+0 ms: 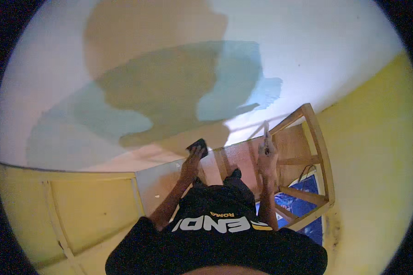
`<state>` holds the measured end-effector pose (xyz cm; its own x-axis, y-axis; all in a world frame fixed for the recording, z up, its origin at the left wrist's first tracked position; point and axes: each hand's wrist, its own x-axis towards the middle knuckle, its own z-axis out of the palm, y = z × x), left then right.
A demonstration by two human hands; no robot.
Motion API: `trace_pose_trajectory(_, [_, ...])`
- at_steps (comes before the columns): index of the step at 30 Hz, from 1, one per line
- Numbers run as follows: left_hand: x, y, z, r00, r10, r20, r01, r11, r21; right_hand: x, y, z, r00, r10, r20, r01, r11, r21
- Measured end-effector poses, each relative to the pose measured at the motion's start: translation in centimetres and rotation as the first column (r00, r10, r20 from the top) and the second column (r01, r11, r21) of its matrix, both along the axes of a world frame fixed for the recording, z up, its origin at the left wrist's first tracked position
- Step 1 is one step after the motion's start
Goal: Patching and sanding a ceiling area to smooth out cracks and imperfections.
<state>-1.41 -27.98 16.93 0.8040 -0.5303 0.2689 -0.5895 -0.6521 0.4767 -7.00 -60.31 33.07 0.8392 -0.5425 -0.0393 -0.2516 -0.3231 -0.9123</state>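
I'm apparently working the blue-green patch [170,82], left fingers [196,151] gripping a dark object [200,142], right fingers [267,138] (grip: cannot tell) needing wall [316,46] contact next.

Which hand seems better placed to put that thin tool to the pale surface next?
Probably the right hand: it holds the thin tool, which points up toward the pale surface. The left hand is taken up with a dark, flat-looking thing.
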Motion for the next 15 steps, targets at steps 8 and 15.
trace_pose_trajectory(8, [5.0, 1.3, 21.1, 0.518, 0.784, 0.343, -0.462, 0.593, -0.660, 2.6, 1.0, 1.3, 1.000, 0.025, 0.016, -0.027, 0.991, 0.134])
trace_pose_trajectory(15, [8.0, -1.3, 9.7, 0.868, 0.260, 0.423, -0.184, 0.960, -0.212, 6.1, 5.9, 6.1, 0.970, -0.101, 0.219, 0.016, 0.933, 0.360])
